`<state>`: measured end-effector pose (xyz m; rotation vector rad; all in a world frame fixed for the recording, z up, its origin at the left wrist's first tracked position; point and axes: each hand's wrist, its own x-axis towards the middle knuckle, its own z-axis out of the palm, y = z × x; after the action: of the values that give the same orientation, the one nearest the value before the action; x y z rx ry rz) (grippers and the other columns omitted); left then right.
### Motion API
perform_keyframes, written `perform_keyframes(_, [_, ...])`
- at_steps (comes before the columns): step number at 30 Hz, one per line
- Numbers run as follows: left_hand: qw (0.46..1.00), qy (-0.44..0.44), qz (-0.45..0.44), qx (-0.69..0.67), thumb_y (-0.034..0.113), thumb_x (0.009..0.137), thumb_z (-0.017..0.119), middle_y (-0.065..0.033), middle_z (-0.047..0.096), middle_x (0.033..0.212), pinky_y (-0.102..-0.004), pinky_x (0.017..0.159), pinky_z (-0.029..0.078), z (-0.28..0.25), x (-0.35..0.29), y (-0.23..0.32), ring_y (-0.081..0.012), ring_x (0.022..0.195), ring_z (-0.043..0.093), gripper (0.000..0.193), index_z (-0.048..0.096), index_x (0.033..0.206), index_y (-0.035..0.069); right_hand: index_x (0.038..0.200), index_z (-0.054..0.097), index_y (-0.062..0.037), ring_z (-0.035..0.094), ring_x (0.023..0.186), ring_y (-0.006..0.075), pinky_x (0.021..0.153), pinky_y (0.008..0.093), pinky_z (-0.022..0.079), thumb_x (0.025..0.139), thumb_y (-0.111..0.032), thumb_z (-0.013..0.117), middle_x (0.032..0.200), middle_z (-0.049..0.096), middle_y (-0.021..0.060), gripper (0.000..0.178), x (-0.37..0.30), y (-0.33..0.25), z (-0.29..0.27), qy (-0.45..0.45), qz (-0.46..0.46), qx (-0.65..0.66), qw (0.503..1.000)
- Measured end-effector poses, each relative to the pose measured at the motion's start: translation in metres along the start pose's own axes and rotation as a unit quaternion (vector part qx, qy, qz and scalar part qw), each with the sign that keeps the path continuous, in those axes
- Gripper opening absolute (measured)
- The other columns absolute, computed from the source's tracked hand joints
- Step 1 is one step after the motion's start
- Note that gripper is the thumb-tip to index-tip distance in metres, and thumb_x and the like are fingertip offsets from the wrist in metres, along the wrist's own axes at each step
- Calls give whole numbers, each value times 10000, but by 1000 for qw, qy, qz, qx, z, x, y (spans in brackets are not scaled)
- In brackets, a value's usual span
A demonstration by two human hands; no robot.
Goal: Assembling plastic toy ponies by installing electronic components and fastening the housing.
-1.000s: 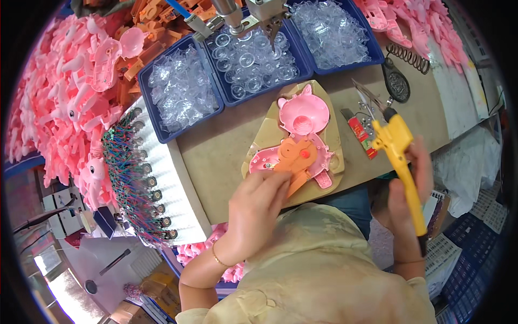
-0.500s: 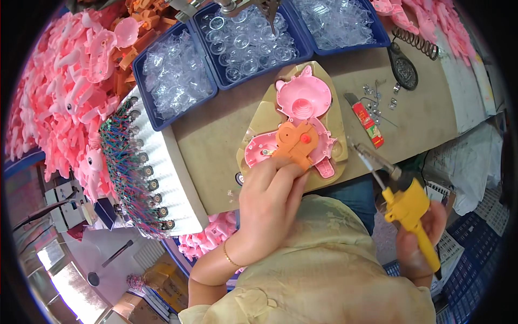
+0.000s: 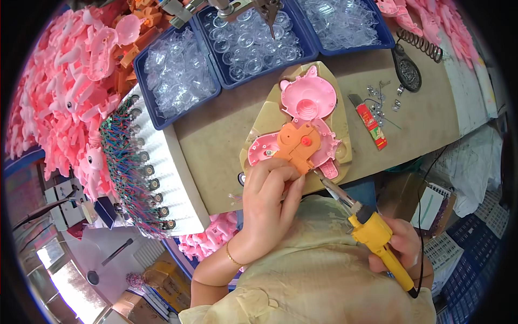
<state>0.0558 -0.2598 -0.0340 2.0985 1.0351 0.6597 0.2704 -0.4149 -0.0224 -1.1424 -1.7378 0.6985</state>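
My left hand [image 3: 270, 202] is closed on the lower edge of an orange plastic housing [image 3: 297, 141] with a small red knob. This housing lies across a pink pig-shaped toy shell [image 3: 308, 97], which rests open side up on a tan fixture board [image 3: 264, 121]. In my right hand [image 3: 402, 245] is a yellow soldering gun [image 3: 373, 232], gripped by its handle. Its metal tip reaches the housing's lower right corner, beside my left fingertips; whether it touches cannot be made out.
Blue bins [image 3: 218, 81] of clear plastic parts line the back, under a metal machine head [image 3: 264, 11]. Pink toy parts [image 3: 59, 97] pile up at left, beside wired speakers on a white rack [image 3: 178, 194]. Right of the board lie a red packet [image 3: 372, 127] and metal bits [image 3: 377, 97].
My right hand has swung the soldering gun leftward, bringing its tip to the orange housing. My left hand keeps its hold there. The whole view has shifted slightly.
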Motion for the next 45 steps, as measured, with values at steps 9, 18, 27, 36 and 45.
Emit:
perform_keyframes(9, [1000,4,-5,-10,-8,816,617,-106,532,945,-264,620,452,1,-1,1,-182,784,517,84,560,878,-3,1137,382,-53,647,694,300,460,297,473,695,-208,787,1025,562,358,620,-4,1,8,36,-2,-13,999])
perform_keyframes(18, [1000,3,-3,-13,-5,813,624,-107,535,935,-271,621,452,1,2,1,-190,783,519,90,555,871,-5,1104,423,-50,647,704,315,487,315,479,683,-190,788,1029,583,312,574,5,5,10,28,-3,1,1000])
perform_keyframes(27, [999,21,-26,-28,23,749,664,-88,566,880,-348,714,398,1,1,2,-246,814,530,136,565,842,33,1188,352,-108,641,742,327,506,344,499,783,-193,720,1127,515,335,553,12,-5,-5,-133,19,-12,991])
perform_keyframes(36, [1000,5,-1,-8,-14,794,629,-110,539,915,-285,628,439,1,5,2,-208,779,520,96,550,848,-1,1206,365,-66,629,691,312,499,335,480,742,-217,745,1080,549,302,618,10,-3,5,-28,-10,-73,997])
perform_keyframes(45, [1000,7,-4,-23,-22,793,613,-110,541,874,-317,663,431,0,9,7,-240,781,521,82,546,834,3,1252,406,2,588,908,267,745,334,468,774,-179,690,1114,553,217,585,-20,-12,-6,34,260,129,956])
